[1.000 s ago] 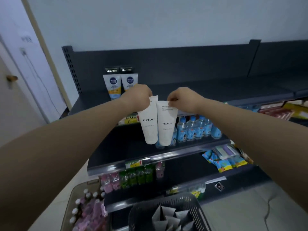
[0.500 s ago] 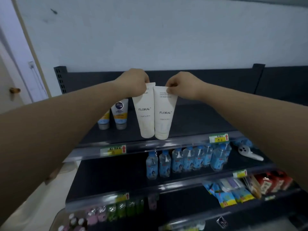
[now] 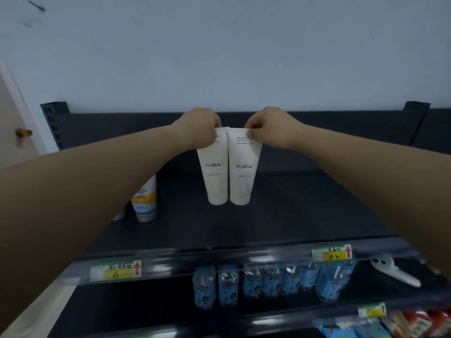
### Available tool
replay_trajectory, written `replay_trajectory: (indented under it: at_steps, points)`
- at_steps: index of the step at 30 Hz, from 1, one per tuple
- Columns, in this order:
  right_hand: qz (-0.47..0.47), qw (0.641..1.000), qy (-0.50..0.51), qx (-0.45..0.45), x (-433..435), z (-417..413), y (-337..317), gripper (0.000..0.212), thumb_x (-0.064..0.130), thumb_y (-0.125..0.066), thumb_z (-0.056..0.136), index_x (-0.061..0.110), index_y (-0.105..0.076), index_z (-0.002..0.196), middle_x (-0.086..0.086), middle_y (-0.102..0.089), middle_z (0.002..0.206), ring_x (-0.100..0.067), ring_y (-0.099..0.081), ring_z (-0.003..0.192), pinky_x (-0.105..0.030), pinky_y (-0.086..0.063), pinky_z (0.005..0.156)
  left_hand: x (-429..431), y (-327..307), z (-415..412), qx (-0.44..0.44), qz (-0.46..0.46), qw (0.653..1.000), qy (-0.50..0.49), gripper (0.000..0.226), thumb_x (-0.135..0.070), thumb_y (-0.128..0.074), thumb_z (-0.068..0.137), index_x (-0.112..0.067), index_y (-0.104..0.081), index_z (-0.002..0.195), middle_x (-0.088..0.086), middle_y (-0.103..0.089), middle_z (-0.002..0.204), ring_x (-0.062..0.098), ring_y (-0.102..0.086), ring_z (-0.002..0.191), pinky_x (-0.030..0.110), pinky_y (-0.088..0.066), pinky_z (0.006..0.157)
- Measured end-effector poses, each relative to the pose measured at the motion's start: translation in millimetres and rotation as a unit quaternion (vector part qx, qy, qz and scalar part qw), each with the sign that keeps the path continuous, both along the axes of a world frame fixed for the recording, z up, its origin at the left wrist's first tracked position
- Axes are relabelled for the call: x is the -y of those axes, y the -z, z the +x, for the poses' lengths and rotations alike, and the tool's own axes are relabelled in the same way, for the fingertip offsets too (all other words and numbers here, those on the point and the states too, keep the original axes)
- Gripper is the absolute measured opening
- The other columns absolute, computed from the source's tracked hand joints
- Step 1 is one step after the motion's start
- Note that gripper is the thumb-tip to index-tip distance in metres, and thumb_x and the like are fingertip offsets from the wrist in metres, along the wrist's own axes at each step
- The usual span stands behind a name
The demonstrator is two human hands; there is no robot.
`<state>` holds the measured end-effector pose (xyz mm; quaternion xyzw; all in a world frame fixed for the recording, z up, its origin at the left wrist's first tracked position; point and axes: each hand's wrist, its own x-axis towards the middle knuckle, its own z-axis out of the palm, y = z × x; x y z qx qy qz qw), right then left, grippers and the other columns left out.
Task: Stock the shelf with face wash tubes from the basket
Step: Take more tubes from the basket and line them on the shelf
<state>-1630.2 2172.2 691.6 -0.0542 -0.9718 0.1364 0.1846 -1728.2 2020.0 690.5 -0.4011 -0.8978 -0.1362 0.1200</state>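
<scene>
Two white FLORAL face wash tubes hang side by side, caps down, over the dark top shelf (image 3: 280,215). My left hand (image 3: 197,126) pinches the crimped top of the left tube (image 3: 214,172). My right hand (image 3: 271,125) pinches the top of the right tube (image 3: 242,172). The tubes touch each other and their caps sit just above the shelf surface, or on it; I cannot tell which. The basket is out of view.
A blue, white and yellow tube (image 3: 145,198) stands cap down on the top shelf at the left, half hidden by my left forearm. Price tags (image 3: 114,270) line the shelf edge. Several blue bottles (image 3: 271,280) and a white device (image 3: 393,270) sit on the shelf below.
Both hands carried the two tubes up from in front of the lower shelves and over the top shelf. My view tilted upward, so the basket dropped out of sight.
</scene>
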Motion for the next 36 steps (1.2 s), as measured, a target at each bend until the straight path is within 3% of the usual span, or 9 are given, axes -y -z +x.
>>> replay_trajectory:
  at_steps: [9,24,36]
  points:
    - [-0.023,1.000,0.004,0.009,-52.1,-50.7,31.6,0.021,0.016,-0.051,0.094,0.013,-0.069,0.104,0.004,-0.059,0.099,-0.013,-0.055,0.091,-0.025,-0.039,0.074,-40.9,30.0,-37.1,-0.017,-0.010,1.000,-0.023,0.036,-0.002,-0.040,0.090,-0.013,-0.061,0.117,0.007,-0.060,0.116,0.025,-0.057,0.102,0.031,-0.041,0.074]
    - [-0.010,1.000,0.010,0.006,-77.7,-100.5,49.9,0.025,0.016,-0.048,0.096,0.014,-0.068,0.110,-0.002,-0.064,0.114,-0.019,-0.059,0.101,-0.028,-0.045,0.079,-69.5,50.8,-80.8,-0.029,-0.024,0.998,-0.049,0.036,-0.001,-0.040,0.086,-0.013,-0.063,0.111,0.008,-0.064,0.108,0.026,-0.059,0.091,0.033,-0.045,0.068]
    - [-0.011,0.999,0.016,0.030,-78.9,-107.2,57.0,0.027,0.014,-0.045,0.097,0.011,-0.064,0.116,-0.006,-0.062,0.119,-0.014,-0.051,0.094,-0.026,-0.039,0.076,-72.9,57.5,-89.4,-0.020,-0.038,0.997,-0.063,0.041,-0.001,-0.039,0.089,-0.013,-0.055,0.125,0.010,-0.061,0.116,0.028,-0.058,0.099,0.035,-0.048,0.073]
